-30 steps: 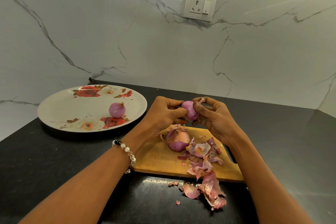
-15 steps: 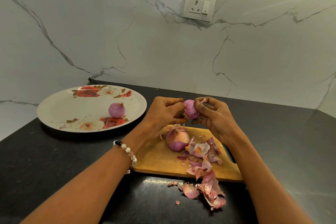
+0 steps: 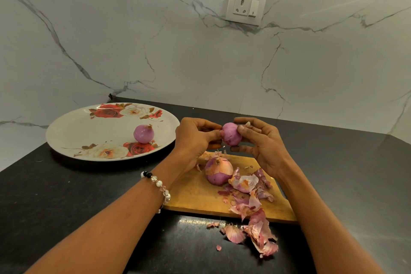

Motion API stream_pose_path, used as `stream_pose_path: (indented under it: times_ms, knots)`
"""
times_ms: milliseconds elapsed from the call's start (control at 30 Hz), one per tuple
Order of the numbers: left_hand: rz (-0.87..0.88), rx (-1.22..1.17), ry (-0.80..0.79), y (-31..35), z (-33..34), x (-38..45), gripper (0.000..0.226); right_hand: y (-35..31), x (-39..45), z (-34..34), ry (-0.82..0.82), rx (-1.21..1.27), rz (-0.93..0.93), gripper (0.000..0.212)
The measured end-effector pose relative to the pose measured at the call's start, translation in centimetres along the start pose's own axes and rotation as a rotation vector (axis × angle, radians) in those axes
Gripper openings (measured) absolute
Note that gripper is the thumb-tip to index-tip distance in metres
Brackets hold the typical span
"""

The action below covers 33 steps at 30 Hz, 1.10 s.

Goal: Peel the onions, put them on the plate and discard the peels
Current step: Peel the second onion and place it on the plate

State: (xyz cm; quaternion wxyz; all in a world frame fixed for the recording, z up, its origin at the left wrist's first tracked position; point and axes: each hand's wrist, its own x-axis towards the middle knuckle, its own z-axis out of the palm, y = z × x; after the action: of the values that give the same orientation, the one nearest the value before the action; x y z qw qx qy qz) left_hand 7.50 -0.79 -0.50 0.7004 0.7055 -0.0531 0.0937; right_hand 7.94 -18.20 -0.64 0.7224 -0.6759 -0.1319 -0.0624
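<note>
Two hands hold a small peeled onion [image 3: 231,137] in the air just above the far edge of the cutting board [image 3: 195,193].

The right hand [image 3: 263,147] cups the onion with fingers and thumb curled round it; the left hand [image 3: 195,138] is curled at its other side, fingertips pinching at the onion's end — a beaded bracelet [image 3: 159,187] sits on that wrist. On the board, below the hands, lies a larger onion [image 3: 218,171] with papery skin on its top half. Beside it a heap of peels [image 3: 249,191] spreads toward the board's near edge and spills onto the black counter [image 3: 66,202] in front of the board. Left of the board stands a flowered plate [image 3: 77,131] with one peeled onion [image 3: 143,133] on it. A wall socket [image 3: 245,6] sits on the marble wall behind the board.
</note>
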Motion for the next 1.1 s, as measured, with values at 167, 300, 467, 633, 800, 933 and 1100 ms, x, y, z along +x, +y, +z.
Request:
stream_pose_path:
  times_ms: [167, 300, 467, 633, 800, 933, 1100]
  knots:
    - [-0.006, -0.043, -0.031, 0.1, -0.1, 0.0, 0.019, -0.3, -0.2, -0.1, 0.024, 0.084, 0.015, 0.017]
    - [0.035, -0.059, -0.070, 0.4, 0.1, -0.1, 0.014, -0.7, -0.2, -0.1, 0.065, 0.207, 0.044, 0.020]
    - [0.070, -0.053, -0.116, 0.6, 0.2, -0.2, 0.011, -0.8, -0.2, -0.1, 0.167, 0.310, 0.092, 0.024]
    - [0.139, 0.139, -0.104, -0.1, 0.6, 0.1, 0.012, -1.1, -0.1, -0.8, 0.283, 0.367, 0.119, 0.021]
    - [0.296, 0.299, -0.063, -0.3, 0.9, 0.2, 0.028, -0.9, -0.2, -0.3, 0.236, 0.287, 0.114, 0.023]
    - [0.275, 0.284, -0.092, -0.4, 0.8, 0.3, 0.059, -0.7, -0.2, 0.1, 0.167, 0.209, 0.113, 0.024]
    - [0.286, 0.237, -0.163, -0.4, 0.6, 0.2, 0.047, -0.8, -0.5, 0.5, 0.105, 0.177, 0.101, 0.022]
